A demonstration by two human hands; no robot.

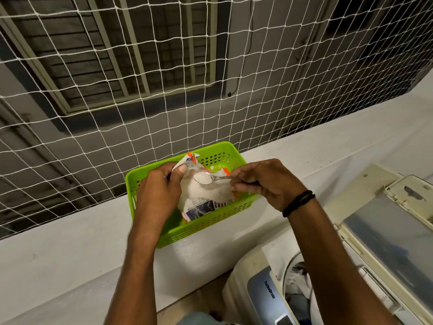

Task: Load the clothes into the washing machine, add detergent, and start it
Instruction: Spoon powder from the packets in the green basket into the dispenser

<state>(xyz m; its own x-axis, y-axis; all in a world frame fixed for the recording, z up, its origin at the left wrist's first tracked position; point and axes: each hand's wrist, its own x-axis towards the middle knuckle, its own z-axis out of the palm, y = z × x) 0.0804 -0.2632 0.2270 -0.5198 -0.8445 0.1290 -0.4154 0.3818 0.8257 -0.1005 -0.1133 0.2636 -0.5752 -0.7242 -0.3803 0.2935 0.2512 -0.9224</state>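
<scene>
Item: our left hand (156,193) grips the white-and-orange plastic detergent pouch (204,198) standing in the green perforated plastic basket (212,225); our right hand (264,184) pinches a powder-filled metal spoon (204,178) over its mouth.

One head-worn wide-angle view, looking forward and down, close over the green basket (192,227) on the ledge (70,261); netting (140,78) far, washing machine (264,294) near right.

Lime-green perforated basket (206,225); white detergent packet (201,202) with orange and blue print; silver spoon (210,178) of white powder; white net (117,102).
</scene>
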